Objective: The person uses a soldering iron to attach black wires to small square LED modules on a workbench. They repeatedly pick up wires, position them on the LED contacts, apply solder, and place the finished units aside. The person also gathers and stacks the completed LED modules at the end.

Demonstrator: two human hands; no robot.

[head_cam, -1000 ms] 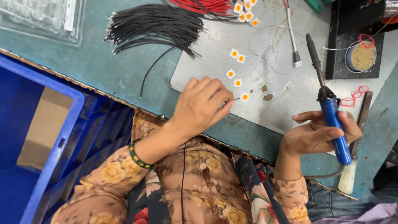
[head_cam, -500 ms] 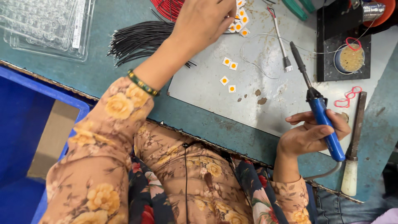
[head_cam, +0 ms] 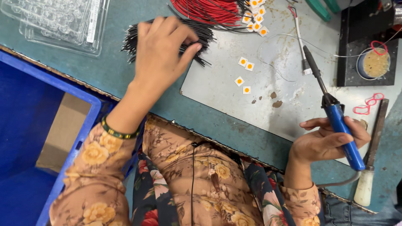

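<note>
Since half a second ago the left hand (head_cam: 161, 52) has come back from the red wires (head_cam: 205, 10) at the far edge and now lies over the bundle of black wires (head_cam: 197, 31), fingers bent down and touching the strands; whether it already pinches any strand I cannot tell, because the hand itself covers that place. On its wrist sits a green and gold bangle (head_cam: 118, 131). The right hand (head_cam: 328, 142) stays at the near right, closed around the blue handle of the soldering iron (head_cam: 335, 117), with the dark tip pointing away over the grey metal plate (head_cam: 222, 90).

On this plate lie small white squares with orange dots (head_cam: 243, 71), some brown spots, and a thin white cable with a plug (head_cam: 302, 48). Behind the iron's tip stands a round tin with yellowish paste (head_cam: 374, 62) on a black block. Just right of the right hand lies a file with a pale handle (head_cam: 370, 167), and red wire loops (head_cam: 368, 104) are near it. A clear plastic tray (head_cam: 58, 21) lies at the far left, and a blue crate (head_cam: 75, 138) stands below the table edge at the left
</note>
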